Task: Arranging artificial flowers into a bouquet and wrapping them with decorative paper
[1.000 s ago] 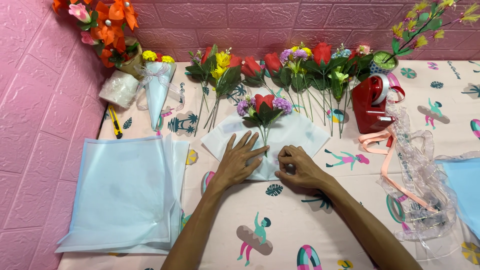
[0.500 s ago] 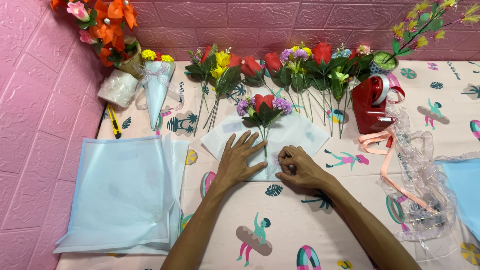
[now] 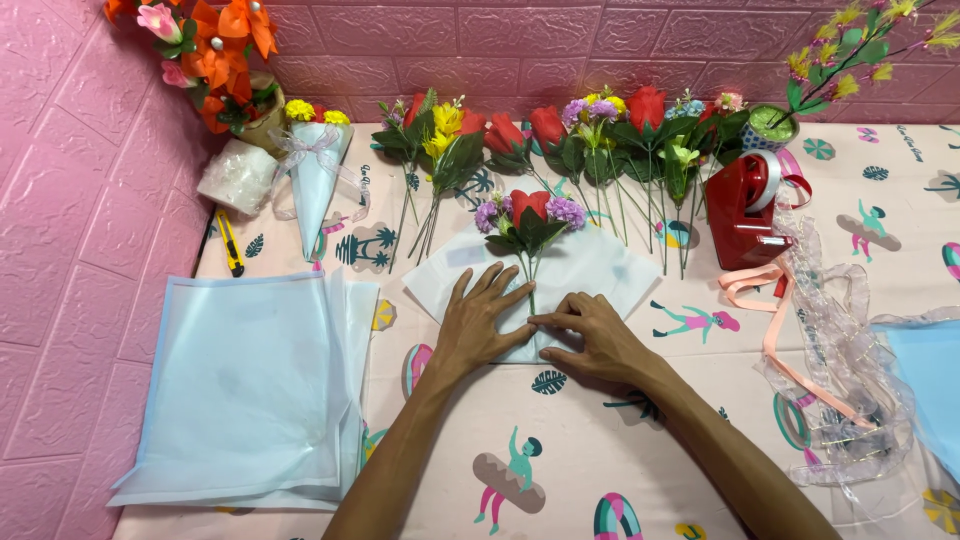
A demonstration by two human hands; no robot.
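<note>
Little has moved since the earlier frames: your left hand (image 3: 483, 322) still lies flat and open, fingers spread, pressing the pale blue wrapping sheet (image 3: 600, 268) on the table (image 3: 560, 450). Your right hand (image 3: 592, 335) has crept slightly leftward, so its fingertips now nearly meet the left hand at the sheet's lower point. Right hand is curled, thumb and fingers pinching a fold of the sheet; nothing else in its grasp.

Landmark: the wrapping sheet.
- On its upper part lies a small bouquet (image 3: 530, 217), red bloom between purple ones, its stem running down between your hands.
- Just beyond it, along the pink wall, a row of artificial flowers (image 3: 590, 135).
- Right of it, a red tape dispenser (image 3: 745, 205), with peach ribbon (image 3: 770, 330) and clear mesh ribbon (image 3: 850, 400) trailing toward you.
- Left of it, well apart, a stack of pale blue sheets (image 3: 245, 385).
- Farther up-left, a finished cone-wrapped posy (image 3: 318, 180) and a yellow utility knife (image 3: 231, 243).
</note>
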